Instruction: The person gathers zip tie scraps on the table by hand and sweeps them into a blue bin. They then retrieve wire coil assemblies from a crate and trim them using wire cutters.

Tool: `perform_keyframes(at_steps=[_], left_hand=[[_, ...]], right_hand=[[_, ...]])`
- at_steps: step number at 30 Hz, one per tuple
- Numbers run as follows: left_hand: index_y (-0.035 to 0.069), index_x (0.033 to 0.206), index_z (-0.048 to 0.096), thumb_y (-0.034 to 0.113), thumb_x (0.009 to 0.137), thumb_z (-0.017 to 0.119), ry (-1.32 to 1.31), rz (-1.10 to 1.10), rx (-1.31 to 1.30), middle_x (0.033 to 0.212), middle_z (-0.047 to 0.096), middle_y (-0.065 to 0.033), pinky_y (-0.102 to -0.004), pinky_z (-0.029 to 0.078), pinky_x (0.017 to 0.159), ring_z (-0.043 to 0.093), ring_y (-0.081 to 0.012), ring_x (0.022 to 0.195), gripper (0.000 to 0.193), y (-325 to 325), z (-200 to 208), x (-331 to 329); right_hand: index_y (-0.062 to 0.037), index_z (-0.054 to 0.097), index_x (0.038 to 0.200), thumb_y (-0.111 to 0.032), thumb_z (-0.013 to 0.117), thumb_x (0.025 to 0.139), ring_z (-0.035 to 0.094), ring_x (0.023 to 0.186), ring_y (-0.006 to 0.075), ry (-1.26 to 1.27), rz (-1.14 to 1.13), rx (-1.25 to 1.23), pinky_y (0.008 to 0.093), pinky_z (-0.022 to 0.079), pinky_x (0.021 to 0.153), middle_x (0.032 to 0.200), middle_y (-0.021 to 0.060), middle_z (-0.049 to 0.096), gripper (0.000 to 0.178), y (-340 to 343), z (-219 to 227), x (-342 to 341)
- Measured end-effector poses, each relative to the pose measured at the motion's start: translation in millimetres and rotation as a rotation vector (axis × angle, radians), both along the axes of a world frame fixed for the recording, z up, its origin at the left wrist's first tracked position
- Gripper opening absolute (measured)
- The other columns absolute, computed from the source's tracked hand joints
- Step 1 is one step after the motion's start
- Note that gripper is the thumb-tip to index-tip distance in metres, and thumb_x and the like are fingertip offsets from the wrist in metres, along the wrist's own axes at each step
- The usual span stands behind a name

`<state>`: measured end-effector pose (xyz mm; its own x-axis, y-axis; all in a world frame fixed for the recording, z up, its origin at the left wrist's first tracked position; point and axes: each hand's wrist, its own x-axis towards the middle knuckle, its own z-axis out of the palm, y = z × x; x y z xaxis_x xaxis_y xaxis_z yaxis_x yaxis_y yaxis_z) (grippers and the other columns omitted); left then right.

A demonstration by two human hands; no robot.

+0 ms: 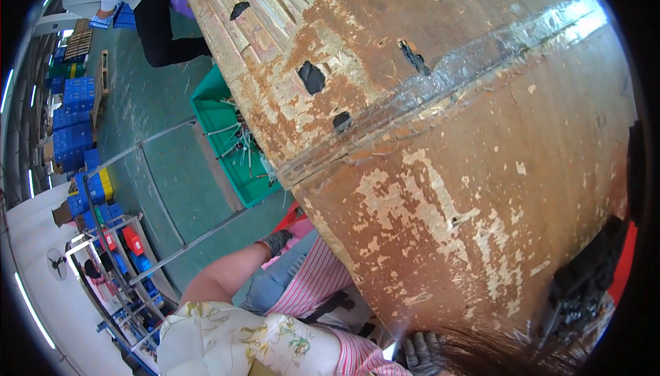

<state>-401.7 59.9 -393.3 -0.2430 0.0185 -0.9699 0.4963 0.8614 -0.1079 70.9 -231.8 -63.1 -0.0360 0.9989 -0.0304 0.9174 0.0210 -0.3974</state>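
A: What stood at the far left?

B: A fan [56, 264] on the pale wall at the near left, and beyond it stacked blue boxes [73, 139].

A: Anyone there?

B: A co-worker [155, 18] in a pale top, dark trousers and white gloves stood at the far left, close to the desk.

A: And next, going right?

B: A red bin [133, 240] sat on a rack nearer by. Farther right, a green crate [205, 94] stood beside the desk's left edge, with thin rods [244, 144] lying crisscross in it.

A: The left hand?

B: The left hand [277, 242], in a dark glove, was low beside the desk, right by a pink piece [297, 231]. Its fingers looked partly bent, but I couldn't tell how far open it was, or whether it had hold of anything.

A: Where was the desk?

B: The desk [454, 170] filled the middle and right: brown, worn to pale patches, with ragged dark spots [311, 78] on its far part. A shiny clear strip [440, 84] ran across it toward the far right.

A: The right hand?

B: The right hand [421, 352], also dark-gloved, was at the desk's near edge, its fingers side by side. Hair [495, 354] hung just beside it, and its palm was hidden, so I couldn't tell its grip.

A: Farthest right?

B: A black bundle [584, 269] by the near right edge.
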Motion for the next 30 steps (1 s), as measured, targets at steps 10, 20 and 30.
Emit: perform_keyframes(at_steps=[10,20,30], left_hand=[[0.006,0.142,0.038,0.040,0.083,0.070,-0.695,-0.489,-0.392,0.149,0.035,-0.0144,-0.0452,0.035,0.108,0.034,-0.0340,0.135,0.075,96,74,24],[0.006,0.111,0.063,0.036,0.094,0.050,-0.113,-0.956,0.893,0.107,0.066,-0.0193,-0.0410,0.050,0.082,0.064,-0.0337,0.096,0.037,235,19,73],[0.008,0.101,0.069,0.047,0.093,0.048,-0.170,-0.955,0.362,0.089,0.070,-0.0125,-0.0416,0.052,0.067,0.065,-0.0297,0.075,0.045,247,-216,-9]], right_hand=[[-0.0030,0.047,0.134,-0.033,0.050,0.092,0.042,0.129,0.0404,-0.121,-0.024,-0.012,0.0528,0.028,0.110,0.139,0.0171,0.046,0.052,14,18,7],[-0.0016,0.029,0.145,-0.035,0.041,0.094,0.034,0.134,0.0447,-0.413,-0.097,-0.166,0.0572,0.028,0.108,0.146,0.0234,0.034,0.062,1,22,-22],[-0.0038,0.025,0.147,-0.036,0.038,0.095,0.033,0.135,0.0437,-0.481,-0.102,-0.148,0.0577,0.028,0.109,0.148,0.0225,0.031,0.063,-10,7,-16]])
